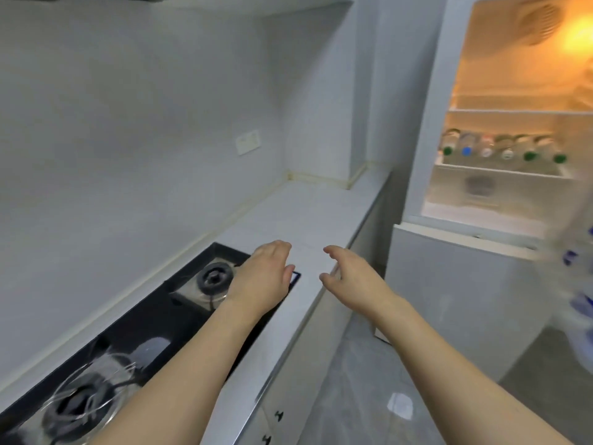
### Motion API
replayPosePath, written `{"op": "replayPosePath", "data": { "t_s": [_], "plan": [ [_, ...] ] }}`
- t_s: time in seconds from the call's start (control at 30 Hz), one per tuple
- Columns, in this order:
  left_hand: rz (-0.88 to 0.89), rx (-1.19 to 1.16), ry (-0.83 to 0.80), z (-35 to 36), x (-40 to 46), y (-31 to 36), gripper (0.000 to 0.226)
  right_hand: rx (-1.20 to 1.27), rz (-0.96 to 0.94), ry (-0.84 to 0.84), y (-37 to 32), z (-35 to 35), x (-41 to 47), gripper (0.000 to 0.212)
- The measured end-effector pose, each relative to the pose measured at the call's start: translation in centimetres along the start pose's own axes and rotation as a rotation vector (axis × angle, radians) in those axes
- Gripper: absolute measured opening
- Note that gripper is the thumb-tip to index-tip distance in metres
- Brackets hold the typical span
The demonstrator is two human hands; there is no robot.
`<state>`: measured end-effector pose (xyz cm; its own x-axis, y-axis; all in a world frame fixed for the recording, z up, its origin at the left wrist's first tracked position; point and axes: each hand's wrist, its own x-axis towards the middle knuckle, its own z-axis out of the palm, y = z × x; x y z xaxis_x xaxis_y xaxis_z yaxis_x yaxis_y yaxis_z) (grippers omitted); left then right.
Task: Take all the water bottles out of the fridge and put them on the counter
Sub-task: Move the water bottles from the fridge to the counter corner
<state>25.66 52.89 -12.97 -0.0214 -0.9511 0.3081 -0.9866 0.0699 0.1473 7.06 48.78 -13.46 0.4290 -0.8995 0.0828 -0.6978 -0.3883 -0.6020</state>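
Open fridge (423,130) on the right, lit inside; white bench (308,220) to its left, with a black stove (179,316) and two burners; six water bottles (500,147) side by side on a fridge shelf, lying down, long way front to back, caps facing out: three green, one blue, two pale; left hand (260,277) over the stove's corner, fingers loosely curled, holding nothing; right hand (349,277) over the bench edge, fingers spread, empty too.

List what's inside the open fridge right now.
In the fridge, six bottles lie in a row on the middle shelf, caps facing out: three green, one blue, two whitish. The top shelf looks bare. The right side is cut off by the frame edge.
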Motion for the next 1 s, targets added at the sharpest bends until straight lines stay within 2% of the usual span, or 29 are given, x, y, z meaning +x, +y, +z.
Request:
{"op": "replayPosePath", "data": {
  "t_s": [0.37,0.7,1.0],
  "plan": [
    [0.190,-0.073,-0.059,8.1,16.6,5.2,0.044,-0.060,0.159,0.093,11.0,-6.2,9.0,0.054],
    [0.269,-0.118,-0.035,11.3,32.2,8.1,0.042,-0.101,0.256,0.182,18.1,-12.3,20.4,0.055],
    [0.386,-0.216,-0.030,12.9,39.9,13.9,0.041,-0.078,0.360,0.285,23.5,-17.0,22.3,0.052]
  ]
}}
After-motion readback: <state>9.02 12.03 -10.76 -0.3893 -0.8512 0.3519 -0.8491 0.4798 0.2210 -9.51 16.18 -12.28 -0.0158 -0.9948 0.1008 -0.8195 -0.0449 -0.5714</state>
